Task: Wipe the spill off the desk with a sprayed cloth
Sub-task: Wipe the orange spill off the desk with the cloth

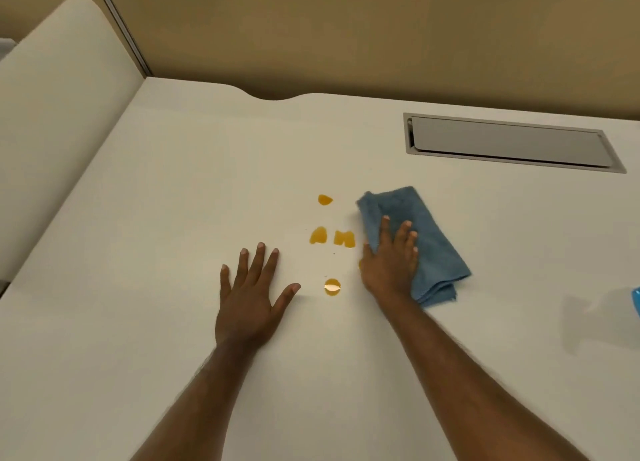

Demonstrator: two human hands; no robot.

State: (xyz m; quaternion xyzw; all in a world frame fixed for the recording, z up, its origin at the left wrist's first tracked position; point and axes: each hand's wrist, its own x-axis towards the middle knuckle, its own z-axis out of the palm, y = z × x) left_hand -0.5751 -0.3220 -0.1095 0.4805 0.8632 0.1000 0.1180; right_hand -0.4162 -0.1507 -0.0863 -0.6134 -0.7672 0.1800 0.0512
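Orange spill (331,237) is seen in separate drops at mid-desk (173,183). Just right of it, a folded blue microfibre cloth (429,238) is pressed flat under the right hand (389,263). The left hand (249,297) is laid open, fingers spread.

A folded blue terry-like cloth (426,238), soft and napped with a stitched hem, lies under a bare right hand (389,259) on a smooth, matt off-white laminate desk (173,190). 4 amber liquid spill patches (332,237) sit wet and glossy on the surface, 1 catching a bright highlight. A brushed grey metal cable hatch (509,143) shows a dull satin sheen beside the matt tan partition wall (346,37).
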